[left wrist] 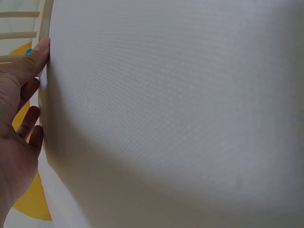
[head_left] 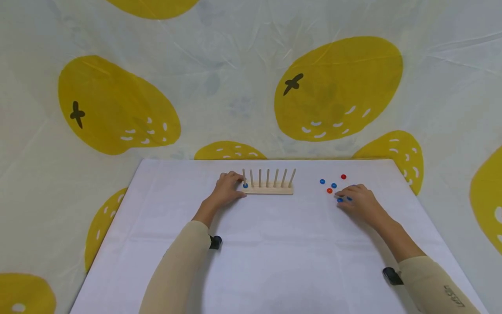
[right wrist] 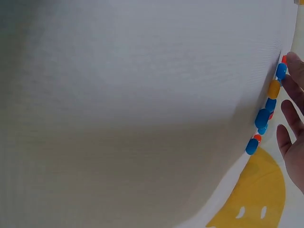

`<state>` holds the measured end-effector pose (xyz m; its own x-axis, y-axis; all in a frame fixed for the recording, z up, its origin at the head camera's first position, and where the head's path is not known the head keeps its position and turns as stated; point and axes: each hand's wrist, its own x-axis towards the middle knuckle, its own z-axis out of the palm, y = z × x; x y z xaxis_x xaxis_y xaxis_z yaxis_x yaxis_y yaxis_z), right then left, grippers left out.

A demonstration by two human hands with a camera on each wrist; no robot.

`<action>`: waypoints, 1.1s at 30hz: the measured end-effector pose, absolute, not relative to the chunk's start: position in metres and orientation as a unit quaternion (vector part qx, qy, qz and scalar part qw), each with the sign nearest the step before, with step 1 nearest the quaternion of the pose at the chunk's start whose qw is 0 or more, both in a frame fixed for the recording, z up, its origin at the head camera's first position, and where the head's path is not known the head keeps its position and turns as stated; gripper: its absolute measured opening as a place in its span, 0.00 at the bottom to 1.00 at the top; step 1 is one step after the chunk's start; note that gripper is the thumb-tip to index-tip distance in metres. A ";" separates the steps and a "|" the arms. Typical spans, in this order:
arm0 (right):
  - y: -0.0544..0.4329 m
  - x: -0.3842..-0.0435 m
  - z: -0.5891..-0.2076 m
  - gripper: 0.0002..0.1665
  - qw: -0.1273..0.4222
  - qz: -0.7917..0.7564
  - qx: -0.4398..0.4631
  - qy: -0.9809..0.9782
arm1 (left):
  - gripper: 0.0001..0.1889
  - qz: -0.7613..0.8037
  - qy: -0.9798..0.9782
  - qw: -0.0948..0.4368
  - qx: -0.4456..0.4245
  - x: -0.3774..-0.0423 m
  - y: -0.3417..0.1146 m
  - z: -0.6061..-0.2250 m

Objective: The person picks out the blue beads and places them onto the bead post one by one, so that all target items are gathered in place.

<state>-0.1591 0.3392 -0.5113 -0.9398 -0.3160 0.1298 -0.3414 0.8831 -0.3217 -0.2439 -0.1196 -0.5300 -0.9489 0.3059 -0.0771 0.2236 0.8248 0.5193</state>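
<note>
A wooden rack (head_left: 270, 190) with a row of upright pegs stands toward the far side of the table. A blue bead (head_left: 245, 186) sits low on its leftmost peg. My left hand (head_left: 226, 188) grips the rack's left end, thumb at the front edge and fingers round the back. Over the loose beads on the right, my right hand (head_left: 361, 203) reaches down with thumb and fingers apart. Between its thumb and index finger lies a blue bead (head_left: 340, 200); another blue bead (head_left: 349, 198) is partly under the hand. A yellow bead (right wrist: 274, 89) shows in the right wrist view.
Left of my right hand lie a red bead (head_left: 329, 190) and a blue bead (head_left: 334, 185). Farther back are another blue bead (head_left: 322, 181) and a red one (head_left: 343, 176). A white cloth covers the table (head_left: 274, 253); a fruit-patterned curtain (head_left: 235, 87) hangs behind.
</note>
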 end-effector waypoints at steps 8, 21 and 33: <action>0.342 -0.161 -0.517 0.17 0.029 0.143 0.173 -0.974 | 0.30 0.263 0.952 0.082 0.134 -0.242 -0.118 -0.529; 0.347 -0.163 -0.515 0.14 0.008 0.139 0.162 -0.977 | 0.30 0.260 0.954 0.077 0.130 -0.241 -0.118 -0.529; 0.346 -0.164 -0.512 0.11 -0.003 0.148 0.151 -0.977 | 0.30 0.261 0.953 0.079 0.134 -0.242 -0.119 -0.528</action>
